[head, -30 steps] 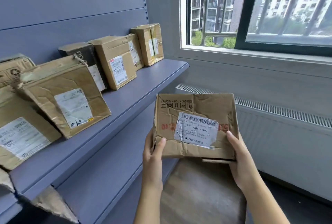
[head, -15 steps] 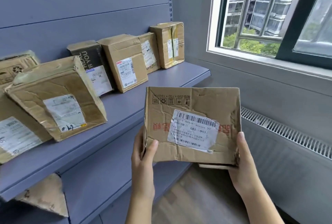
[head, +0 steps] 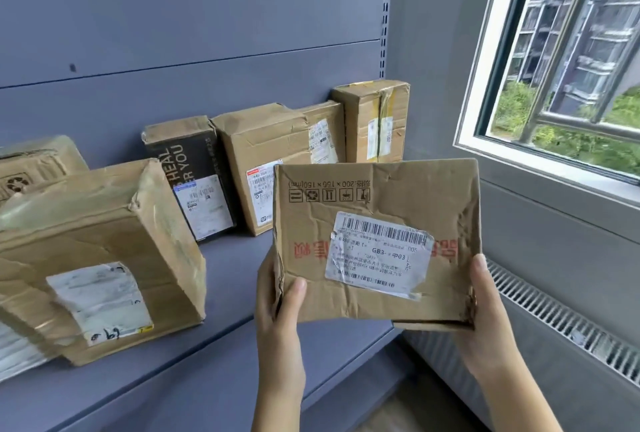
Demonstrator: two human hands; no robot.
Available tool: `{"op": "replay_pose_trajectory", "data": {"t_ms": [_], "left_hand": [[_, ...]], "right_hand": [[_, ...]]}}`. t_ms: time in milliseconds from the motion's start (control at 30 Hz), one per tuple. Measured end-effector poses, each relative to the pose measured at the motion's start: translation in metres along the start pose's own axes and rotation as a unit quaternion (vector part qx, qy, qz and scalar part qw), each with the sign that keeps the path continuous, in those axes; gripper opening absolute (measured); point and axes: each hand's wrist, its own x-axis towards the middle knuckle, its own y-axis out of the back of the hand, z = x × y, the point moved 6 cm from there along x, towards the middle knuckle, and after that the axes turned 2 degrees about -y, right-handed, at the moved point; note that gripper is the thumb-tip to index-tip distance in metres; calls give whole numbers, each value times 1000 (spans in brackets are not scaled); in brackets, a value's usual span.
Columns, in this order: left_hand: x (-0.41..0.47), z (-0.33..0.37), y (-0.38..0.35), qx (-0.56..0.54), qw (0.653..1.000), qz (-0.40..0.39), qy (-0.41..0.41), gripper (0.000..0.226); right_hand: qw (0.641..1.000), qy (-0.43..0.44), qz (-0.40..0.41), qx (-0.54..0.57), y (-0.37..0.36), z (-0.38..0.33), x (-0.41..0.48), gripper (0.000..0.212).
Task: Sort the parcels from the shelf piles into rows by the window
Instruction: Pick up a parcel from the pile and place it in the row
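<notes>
Two hands: the left hand (head: 280, 313) and right hand (head: 485, 320) each grip a bottom corner of the crumpled cardboard parcel (head: 377, 189). Thumbs are on the front and the fingers are hidden behind it.
Held parcel: up in the air with its shipping label (head: 379, 255) facing me, touching nothing but the hands.
What changed: a second ago it sat lower, down in front of the radiator grille (head: 554, 313) and below the shelf (head: 225, 362) edge. Now it's come up and in over the shelf's front, same grip.
What that means: I'd guess the label check is done and it's headed for a slot. It's not set down yet, so mid-carry.
Near pile: a big taped parcel (head: 100, 258) leans at the left.
Row further back: a black box (head: 190, 175), a brown box (head: 263, 161), a thin parcel (head: 323, 133) half behind that, then a taped end box (head: 375, 119), all standing against the back panel.
Window (head: 554, 85): it used to fill the top right and has now slid to the right edge, since the view has swung toward the shelf.
</notes>
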Motion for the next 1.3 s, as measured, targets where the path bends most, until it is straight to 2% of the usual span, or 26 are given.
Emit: {"op": "replay_pose_trajectory", "data": {"t_ms": [67,233,333,500,600,700,867,933,1033,1200,1300], "left_hand": [[20,-11,-12,-1,1000,-12,-1,48],[49,-43,-32,9,999,-39,10,49],[67,-57,-37,18,999,-28,14,50],[83,-77,-55,34,999,9,-6,48],[86,-81,-59,24,997,68,-24,48],[86,-75,-45,17,986,155,-56,51],[59,-53,9,29,943,315,-107,49],[47,-47,25,40,928,353,-115,48],[42,-45,40,52,924,361,-113,47],[49,-40,56,99,934,325,-110,47],[48,-43,64,124,938,310,-90,49]], "right_hand": [[1000,12,5,-6,5,-2,21,62],[1000,4,17,11,26,4,58,68],[999,1,11,-39,30,8,83,78],[999,-36,-17,-33,52,25,130,71],[997,-34,-67,-33,55,28,155,74],[989,8,-134,-58,38,29,173,66],[968,-5,-244,-56,-16,63,173,69],[958,-16,-281,-60,-38,73,170,69],[953,-13,-297,-65,-58,81,170,68],[952,-7,-299,-63,-72,92,172,58],[951,-6,-301,-72,-77,100,173,61]]}}
